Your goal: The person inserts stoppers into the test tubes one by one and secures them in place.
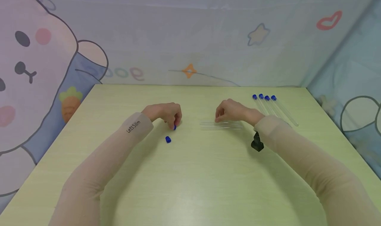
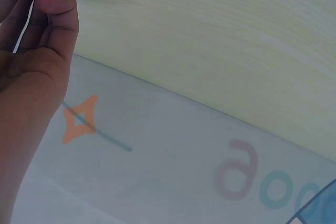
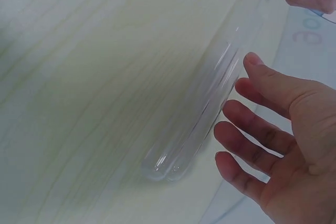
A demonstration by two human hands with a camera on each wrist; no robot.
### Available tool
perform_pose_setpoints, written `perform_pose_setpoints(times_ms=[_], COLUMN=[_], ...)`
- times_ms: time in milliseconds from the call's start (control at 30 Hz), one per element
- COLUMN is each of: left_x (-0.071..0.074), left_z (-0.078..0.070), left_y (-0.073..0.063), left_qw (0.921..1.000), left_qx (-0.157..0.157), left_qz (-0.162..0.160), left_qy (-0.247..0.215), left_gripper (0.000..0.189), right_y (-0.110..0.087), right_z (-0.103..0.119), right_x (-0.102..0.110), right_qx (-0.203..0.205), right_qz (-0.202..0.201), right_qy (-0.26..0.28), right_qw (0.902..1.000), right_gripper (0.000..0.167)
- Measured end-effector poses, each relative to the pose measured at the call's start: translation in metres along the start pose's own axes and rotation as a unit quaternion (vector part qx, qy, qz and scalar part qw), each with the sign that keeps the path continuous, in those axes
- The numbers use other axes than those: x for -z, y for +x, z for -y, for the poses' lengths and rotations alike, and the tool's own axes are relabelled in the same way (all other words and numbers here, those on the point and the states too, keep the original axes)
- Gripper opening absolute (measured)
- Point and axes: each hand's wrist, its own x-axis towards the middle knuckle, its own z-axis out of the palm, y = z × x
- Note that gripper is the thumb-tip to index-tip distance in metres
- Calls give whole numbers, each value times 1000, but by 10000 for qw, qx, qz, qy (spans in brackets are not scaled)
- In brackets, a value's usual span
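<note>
My left hand is low over the table, left of the middle, and pinches a small blue cap between its fingertips. In the left wrist view that hand sits at the upper left, its fingertips cut off by the frame edge. Another blue cap lies loose just nearer to me. Clear test tubes, without caps, lie side by side on the wood. My right hand is right at them, its fingers loosely bent and spread beside the glass, holding nothing.
Several test tubes with blue caps lie in a row at the back right, partly behind my right forearm. A small black device sticks out below the right wrist. Beyond the table's back edge hangs a printed cloth.
</note>
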Motion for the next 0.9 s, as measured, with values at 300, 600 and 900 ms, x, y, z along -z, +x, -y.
perform_pose_setpoints(times_ms=[300, 600, 900], left_x=[0, 0, 1], left_z=[-1, -1, -3], left_y=[-1, 0, -2], left_qw=[10000, 10000, 9999], left_qx=[-5, 43, 104], left_qz=[40, 85, 81], left_qy=[-59, 11, 51], left_gripper=[10, 10, 11], right_y=[-1, -1, -2], right_z=[-2, -5, -8], right_x=[-6, -8, -1], right_qx=[65, 158, 303], right_qz=[3, -79, -879], right_qy=[-20, -35, -153], right_qw=[10000, 9998, 9955], right_gripper=[7, 7, 10])
